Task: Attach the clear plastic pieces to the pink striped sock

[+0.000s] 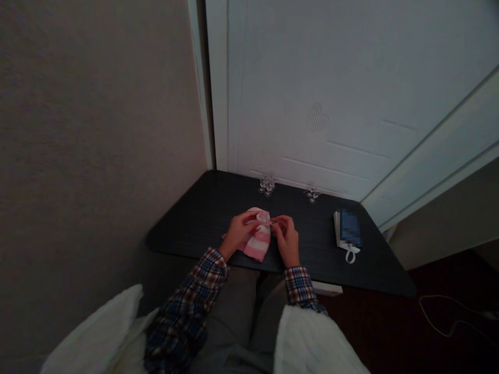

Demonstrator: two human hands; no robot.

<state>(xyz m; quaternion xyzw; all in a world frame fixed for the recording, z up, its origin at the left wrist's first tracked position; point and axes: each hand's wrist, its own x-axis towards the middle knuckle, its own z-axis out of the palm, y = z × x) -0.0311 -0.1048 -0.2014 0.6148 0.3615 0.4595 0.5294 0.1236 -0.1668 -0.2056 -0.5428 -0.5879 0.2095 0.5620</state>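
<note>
A small pink and white striped cloth [260, 244] lies near the front edge of the dark table, in front of me. Over its upper part, my left hand [240, 228] pinches a small clear piece [262, 218], probably plastic, between thumb and fingers. My right hand [287, 236] is close by on the right, its thumb and fingertips drawn together at the clear piece's side. Something tiny and pale shows at those right fingertips, too small to name. The cloth is partly hidden under the left fingers.
Along the back of the black table [187, 218] stand two clusters of small clear pieces, one on the left [267, 185] and a smaller one on the right [312, 194]. A blurred blue and white pack [349, 231] with a white loop lies at right. A white panel rises behind.
</note>
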